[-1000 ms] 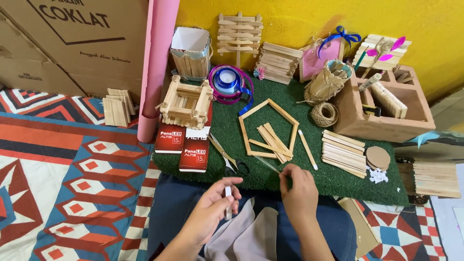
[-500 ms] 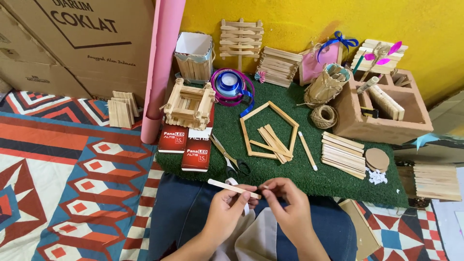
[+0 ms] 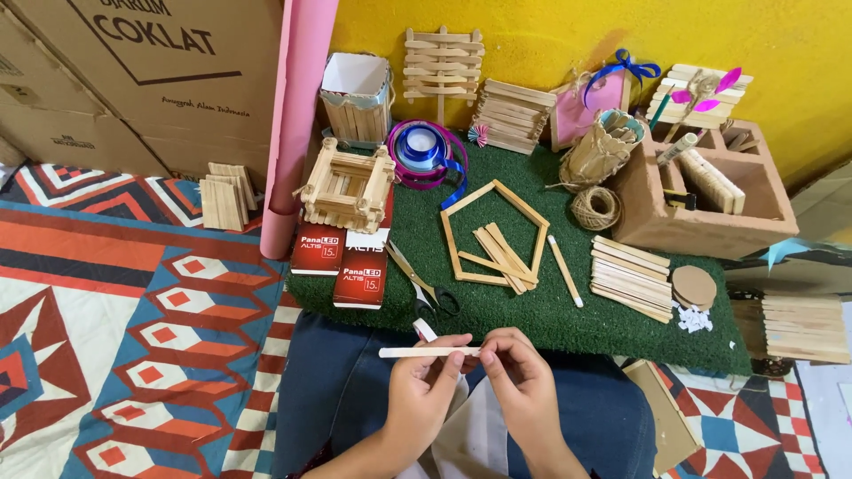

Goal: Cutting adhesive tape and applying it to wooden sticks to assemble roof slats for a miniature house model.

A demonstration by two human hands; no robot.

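Note:
Both my hands meet over my lap and hold a flat wooden stick (image 3: 417, 352) level. My left hand (image 3: 422, 388) pinches its middle; my right hand (image 3: 515, 377) grips its right end. A small white tube (image 3: 425, 330) sticks up behind my left hand's fingers. Just beyond lie scissors (image 3: 417, 282) on the green turf mat (image 3: 621, 328). On the mat further off sits a house-shaped stick frame (image 3: 493, 235) with loose sticks inside it.
On the mat: two red boxes (image 3: 342, 262), a stick-built box (image 3: 346, 184), ribbon spools (image 3: 422, 151), a twine ball (image 3: 595, 208), a stack of sticks (image 3: 632, 277), a lone stick (image 3: 564, 270). A brown wooden crate (image 3: 710, 191) stands at right, a pink roll (image 3: 297, 124) and cardboard boxes (image 3: 133, 71) at left.
A second ago my hands were apart, the left holding a small white thing. They have come together and now hold a stick level between them.

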